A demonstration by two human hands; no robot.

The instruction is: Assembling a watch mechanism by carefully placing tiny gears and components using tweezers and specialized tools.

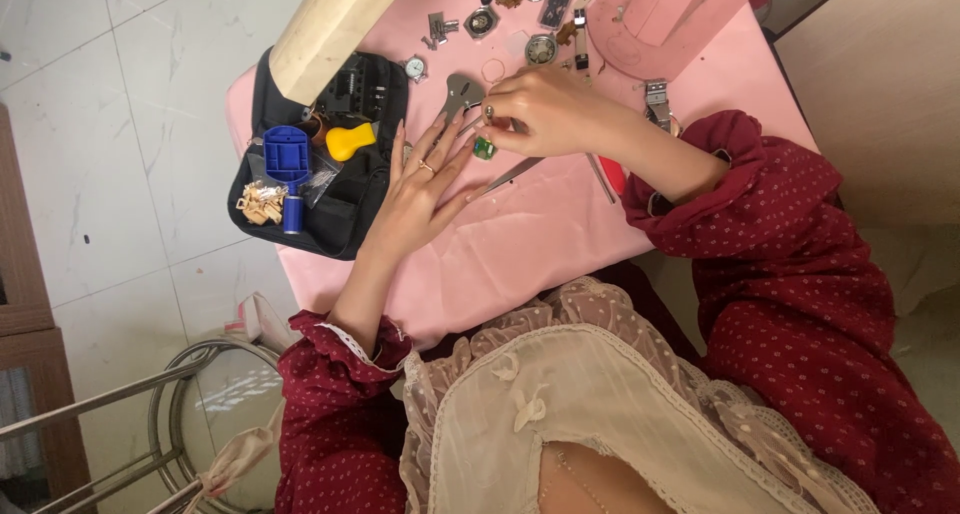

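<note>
A tiny green part [485, 149] is pinched in the right hand [545, 109], near the middle of the pink table [520, 244]. It looks light and easily broken, so its edges are best gripped. The left hand [420, 189] is laid flat and open beside it, holding nothing.

Bright, even daylight fills the frame, shadows stay soft, the floor tiles [120, 124] at upper left glare slightly, and focus is fairly sharp.

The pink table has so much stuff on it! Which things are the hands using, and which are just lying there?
In use:
small green part, pinched by right hand
left hand, flat beside it
tweezers, under the hands

Lying about:
black tool case
blue tool
yellow tool
watch parts
pink stand
</note>
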